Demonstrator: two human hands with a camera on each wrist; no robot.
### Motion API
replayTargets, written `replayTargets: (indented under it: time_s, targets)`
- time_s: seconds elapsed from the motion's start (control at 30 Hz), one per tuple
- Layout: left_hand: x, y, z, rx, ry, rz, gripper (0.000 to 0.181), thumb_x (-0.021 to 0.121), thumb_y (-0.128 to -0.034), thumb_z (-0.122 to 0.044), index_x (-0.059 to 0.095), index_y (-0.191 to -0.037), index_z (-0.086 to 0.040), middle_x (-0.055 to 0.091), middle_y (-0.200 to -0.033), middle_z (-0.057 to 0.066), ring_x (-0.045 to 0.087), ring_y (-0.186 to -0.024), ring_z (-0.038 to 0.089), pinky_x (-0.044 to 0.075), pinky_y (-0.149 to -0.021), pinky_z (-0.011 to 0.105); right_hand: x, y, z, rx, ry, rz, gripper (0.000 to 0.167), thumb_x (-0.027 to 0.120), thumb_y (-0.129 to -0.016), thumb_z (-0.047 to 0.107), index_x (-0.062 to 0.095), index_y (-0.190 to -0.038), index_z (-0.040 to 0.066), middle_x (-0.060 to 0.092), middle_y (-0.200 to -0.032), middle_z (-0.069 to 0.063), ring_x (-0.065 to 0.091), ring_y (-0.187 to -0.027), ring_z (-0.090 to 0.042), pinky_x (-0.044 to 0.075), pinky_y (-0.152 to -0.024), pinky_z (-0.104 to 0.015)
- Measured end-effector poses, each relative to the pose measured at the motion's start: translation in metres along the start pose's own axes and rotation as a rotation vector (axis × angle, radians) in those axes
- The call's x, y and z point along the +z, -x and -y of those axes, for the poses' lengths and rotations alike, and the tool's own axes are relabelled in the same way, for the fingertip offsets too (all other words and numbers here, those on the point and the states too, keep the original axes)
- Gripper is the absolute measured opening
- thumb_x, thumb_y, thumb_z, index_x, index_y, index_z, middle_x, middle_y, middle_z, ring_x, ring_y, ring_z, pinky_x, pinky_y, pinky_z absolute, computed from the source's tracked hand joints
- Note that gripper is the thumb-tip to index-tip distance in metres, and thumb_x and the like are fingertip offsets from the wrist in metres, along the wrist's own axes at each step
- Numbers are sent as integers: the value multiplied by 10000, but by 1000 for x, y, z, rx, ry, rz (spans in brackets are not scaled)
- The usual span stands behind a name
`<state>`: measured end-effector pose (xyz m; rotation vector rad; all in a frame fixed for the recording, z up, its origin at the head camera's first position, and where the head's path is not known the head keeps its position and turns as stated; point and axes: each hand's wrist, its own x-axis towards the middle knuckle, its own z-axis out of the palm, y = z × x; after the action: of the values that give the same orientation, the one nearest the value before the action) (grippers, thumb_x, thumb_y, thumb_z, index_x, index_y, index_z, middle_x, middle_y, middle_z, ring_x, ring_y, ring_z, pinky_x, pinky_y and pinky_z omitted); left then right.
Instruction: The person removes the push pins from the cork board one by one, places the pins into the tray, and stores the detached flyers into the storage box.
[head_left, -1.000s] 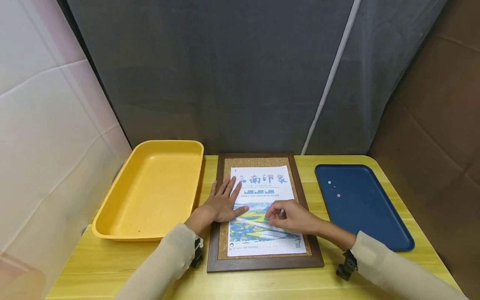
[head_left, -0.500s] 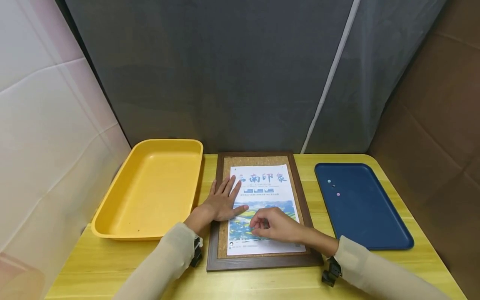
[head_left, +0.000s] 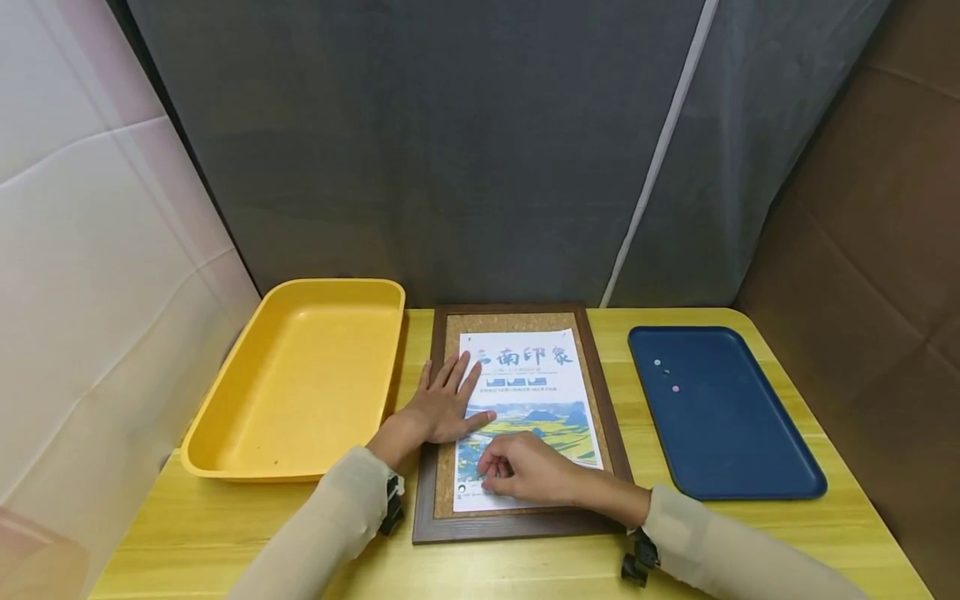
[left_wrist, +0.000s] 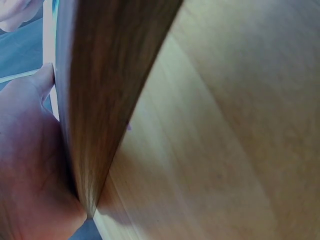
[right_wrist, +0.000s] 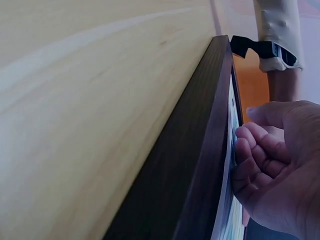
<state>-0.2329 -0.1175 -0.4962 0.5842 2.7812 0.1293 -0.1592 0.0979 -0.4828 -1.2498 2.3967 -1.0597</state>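
Poster on corkboard.
Left grip: spread flat over nine o'clock edge; right grip: curled over seven o'clock, contents hidden.

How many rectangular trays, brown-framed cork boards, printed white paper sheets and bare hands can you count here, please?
Trays: 2 (yellow tray, dark blue tray)
Cork board: 1
Paper sheet: 1
Hands: 2 (left hand, right hand)
Total: 6
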Motion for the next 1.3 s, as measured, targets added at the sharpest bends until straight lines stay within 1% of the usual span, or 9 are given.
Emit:
replayTargets:
  time_s: [0.13, 0.5, 0.63, 0.8, 1.0, 1.3]
  targets:
    - [1, 0, 1, 2, -1, -16, 969, 352, -1035, -750, -35, -1716, -180, -164, -1770, 102, -103, -1640, 332, -85, -1262, 662, 6, -5, 4, 10, 26, -4, 66, 792, -923, 38, 781, -982, 65, 701, -843, 49, 548, -723, 72, 523, -689, -142]
    - [0, 3, 0, 1, -8, -15, 962, 346, -1042, -742, -42, -1713, -172, -164, -1769, 99, -118, -1637, 323, -109, -1263, 643, 20, -13, 10, 66, 91, -56, 73, 824, -890, 75, 800, -958, 85, 711, -786, 66, 539, -682, 81, 494, -688, -130]
    - [1, 3, 0, 3, -1, -17, 960, 352, -1044, -737, -38, -1713, -169, -162, -1769, 99, -124, -1636, 320, -110, -1264, 640, 23, -13, 11, 75, 115, -77, 47, 828, -892, 98, 806, -933, 88, 718, -776, 76, 549, -679, 84, 494, -688, -131]
    - [0, 2, -1, 6, 8, -22, 964, 360, -1041, -736, -31, -1714, -167, -159, -1770, 100, -119, -1637, 325, -111, -1262, 646, 25, -14, 13, 77, 126, -92, 34, 821, -889, 91, 809, -918, 79, 726, -771, 75, 553, -673, 84, 497, -686, -129]
    - [-1, 2, -1, 1, 6, -14, 963, 353, -1038, -744, -44, -1713, -182, -176, -1767, 91, -118, -1638, 322, -111, -1259, 653, 28, -15, 13, 88, 137, -104, 37, 812, -880, 74, 809, -895, 108, 705, -735, 95, 529, -651, 90, 484, -667, -122]
    - [-1, 3, -1, 3, 0, -18, 964, 355, -1040, -739, -40, -1713, -172, -167, -1767, 100, -112, -1638, 328, -114, -1261, 646, 29, -16, 13, 90, 130, -99, 68, 790, -881, 59, 813, -877, 123, 687, -700, 112, 514, -627, 95, 476, -653, -115]
